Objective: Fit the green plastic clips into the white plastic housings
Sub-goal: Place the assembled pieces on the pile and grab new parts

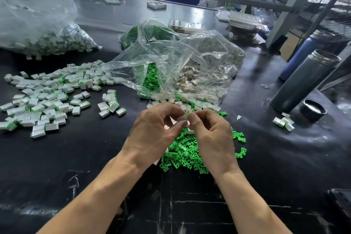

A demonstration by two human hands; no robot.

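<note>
Both forearms come in from the bottom edge and meet over the middle of the table. The left hand is palm-down-ish with fingers curled, thumb and fingertips pinching a small white housing right where the hands touch. The right hand mirrors it, fingers curled in, thumb tip pressed up against the same spot. A sliver of green shows between the fingertips, probably a clip, but it's too hidden to call for sure. Can't tell which way the housing's long side runs either, the fingers cover most of it.

Right under the hands is the loose clip pile, bright green, pieces pointing every which way, spilling out to the right. Just behind the hands sits an open clear bag with more green clips on its left side and white housings on its right, its mouth facing the person.

Left of the hands there's a wide scatter of finished parts, white blocks with green showing at one end, lying flat at all angles. Another bag of those sits far left at the back.

Open dark table shows in front of the pile, toward the near edge, and between the hands and the finished scatter. On the right stand two steel flasks, a lid beside them, and a few white pieces near it.
</note>
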